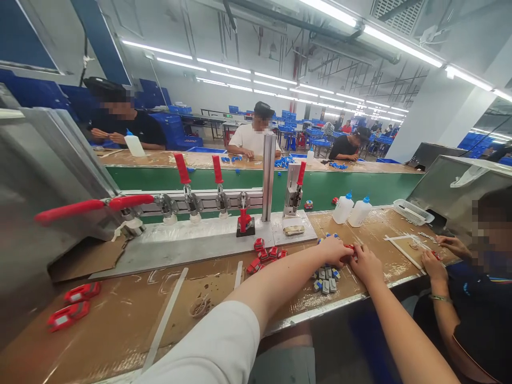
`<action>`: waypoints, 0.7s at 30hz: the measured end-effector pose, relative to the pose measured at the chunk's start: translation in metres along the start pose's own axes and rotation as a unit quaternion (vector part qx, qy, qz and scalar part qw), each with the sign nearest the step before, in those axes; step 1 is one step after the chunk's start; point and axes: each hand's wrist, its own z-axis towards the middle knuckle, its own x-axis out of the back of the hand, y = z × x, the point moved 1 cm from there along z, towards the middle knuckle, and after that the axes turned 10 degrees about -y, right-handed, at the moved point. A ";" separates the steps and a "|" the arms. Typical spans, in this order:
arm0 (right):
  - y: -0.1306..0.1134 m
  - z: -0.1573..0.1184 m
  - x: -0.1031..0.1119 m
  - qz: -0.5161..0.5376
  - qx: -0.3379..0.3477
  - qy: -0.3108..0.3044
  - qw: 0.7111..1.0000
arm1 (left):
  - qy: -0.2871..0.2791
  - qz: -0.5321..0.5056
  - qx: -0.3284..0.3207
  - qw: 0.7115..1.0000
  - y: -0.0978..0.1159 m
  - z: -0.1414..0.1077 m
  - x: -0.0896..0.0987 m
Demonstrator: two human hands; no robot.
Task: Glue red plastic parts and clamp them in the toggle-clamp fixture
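Observation:
My left hand [335, 250] and my right hand [366, 265] meet over the workbench, fingers closed around a small red plastic part [349, 248]. Most of that part is covered by my fingers. Just below my left hand lies a cluster of grey plastic pieces [326, 285] with blue and yellowish bits among them. Left of my left forearm sits a group of red toy-car-like shells [259, 261]. Two more red shells [69, 316] lie at the far left of the bench.
A metal fixture with red-handled toggle clamps [192, 200] stands along the back left. Two white squeeze bottles [359, 212] and a white plastic basket [413, 212] are behind my hands. A co-worker's hands [436, 265] work at right; other people sit across the green belt [240, 180].

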 end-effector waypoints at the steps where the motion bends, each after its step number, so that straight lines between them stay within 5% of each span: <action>1: 0.001 -0.001 -0.002 0.008 -0.002 0.016 1.000 | 0.000 0.002 -0.005 1.000 0.001 -0.001 0.001; 8: 0.007 -0.006 -0.004 0.077 -0.027 0.106 0.991 | 0.015 -0.002 0.000 1.000 0.009 -0.005 0.015; 12: 0.007 -0.008 -0.004 0.093 -0.026 0.136 0.986 | 0.088 -0.017 0.024 0.996 0.011 -0.044 0.042; 17: 0.011 -0.016 0.000 0.124 -0.033 0.188 0.974 | 0.112 -0.027 0.055 0.992 -0.013 -0.176 0.077; 21: 0.015 -0.022 0.008 0.184 -0.038 0.274 0.943 | 0.086 -0.045 0.169 0.981 -0.041 -0.314 0.073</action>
